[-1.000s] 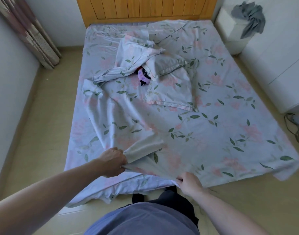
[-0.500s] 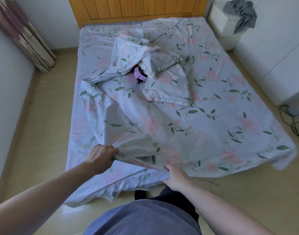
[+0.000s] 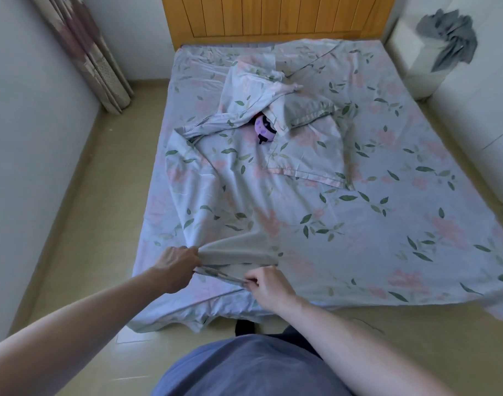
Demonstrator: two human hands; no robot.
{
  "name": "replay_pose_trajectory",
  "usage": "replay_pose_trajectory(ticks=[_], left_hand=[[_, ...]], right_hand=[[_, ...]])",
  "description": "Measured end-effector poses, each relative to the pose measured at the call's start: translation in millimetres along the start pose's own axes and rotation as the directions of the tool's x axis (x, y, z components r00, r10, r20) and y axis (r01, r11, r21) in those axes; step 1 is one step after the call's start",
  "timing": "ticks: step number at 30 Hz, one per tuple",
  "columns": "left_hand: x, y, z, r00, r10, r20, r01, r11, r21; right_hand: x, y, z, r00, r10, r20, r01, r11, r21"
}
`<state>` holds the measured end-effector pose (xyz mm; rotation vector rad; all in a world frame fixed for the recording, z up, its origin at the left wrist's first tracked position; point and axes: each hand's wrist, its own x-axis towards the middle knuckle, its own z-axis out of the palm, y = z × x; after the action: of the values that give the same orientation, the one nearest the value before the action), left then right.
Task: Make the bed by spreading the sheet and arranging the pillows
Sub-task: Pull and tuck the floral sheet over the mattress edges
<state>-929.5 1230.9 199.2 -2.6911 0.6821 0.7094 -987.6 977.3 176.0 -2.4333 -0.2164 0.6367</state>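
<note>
The floral sheet [image 3: 316,224] lies rumpled across the bed, bunched toward the upper centre of the frame. It looks light, soft and limp, best taken along its hemmed edge. At lower centre the left hand [image 3: 177,265] grips a fold while the right hand [image 3: 269,285] pinches the hem. No containers show.

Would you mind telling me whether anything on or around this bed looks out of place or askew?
Yes. A purple-and-black toy lies mid-bed, half buried under crumpled pillowcases. The floral sheet is bunched and wrinkled on the left side, where both hands grip its edge. A grey cloth hangs untidily off the white cabinet.
</note>
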Motion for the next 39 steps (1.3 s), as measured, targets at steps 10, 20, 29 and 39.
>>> replay_pose_trajectory(ticks=[10,20,29,39], left_hand=[[-1.5,-47.3,-0.9,0.934,-0.355,-0.046,0.358,0.917,0.177],[-24.8,-76.4,26.3,0.944,-0.292,-0.154,0.301,0.953,0.035],[-39.0,-51.9,39.9,0.996,0.072,0.045,-0.068,0.994,-0.086],[-29.9,-51.5,40.5,0.974,0.005,0.226,-0.006,1.000,0.002]], right_hand=[[-11.7,1.6,0.9,1.000,0.027,-0.009,-0.027,0.998,-0.048],[-1.9,-10.0,-2.0,0.996,0.075,0.053,-0.072,0.996,-0.056],[-1.4,-12.1,-9.3,0.988,0.139,0.062,-0.135,0.989,-0.062],[-4.6,-10.2,-15.9,0.991,0.100,0.086,-0.096,0.994,-0.048]])
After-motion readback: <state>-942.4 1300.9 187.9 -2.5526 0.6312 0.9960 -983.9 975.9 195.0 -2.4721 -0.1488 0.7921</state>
